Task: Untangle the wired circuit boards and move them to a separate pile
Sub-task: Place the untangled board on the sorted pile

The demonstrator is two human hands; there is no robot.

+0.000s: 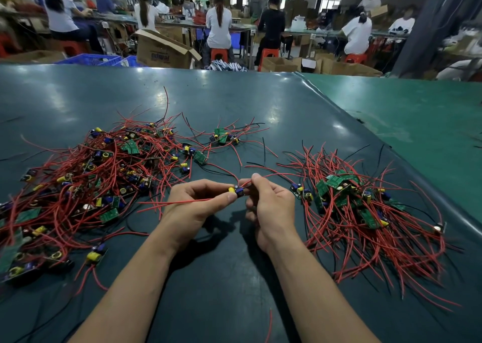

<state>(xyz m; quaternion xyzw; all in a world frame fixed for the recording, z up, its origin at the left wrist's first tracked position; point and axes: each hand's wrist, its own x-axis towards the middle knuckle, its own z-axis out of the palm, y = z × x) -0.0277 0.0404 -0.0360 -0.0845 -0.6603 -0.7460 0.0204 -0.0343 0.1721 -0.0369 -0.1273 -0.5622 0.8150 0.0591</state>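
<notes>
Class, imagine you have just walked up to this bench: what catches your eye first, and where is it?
Two heaps of red-wired boards: a big tangled pile on the left, a tidier pile on the right. Between them, the left hand and right hand pinch one small board.

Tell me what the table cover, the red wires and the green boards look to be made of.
Table cover: likely smooth vinyl or rubber sheet; it reflects the lights glossily and ends in a soft rolled edge.
Red wires: apparently plastic-insulated; matte, thin, bending in loose curves.
Green boards: rigid flat laminate, probably fibreglass circuit board with a green coating.
</notes>
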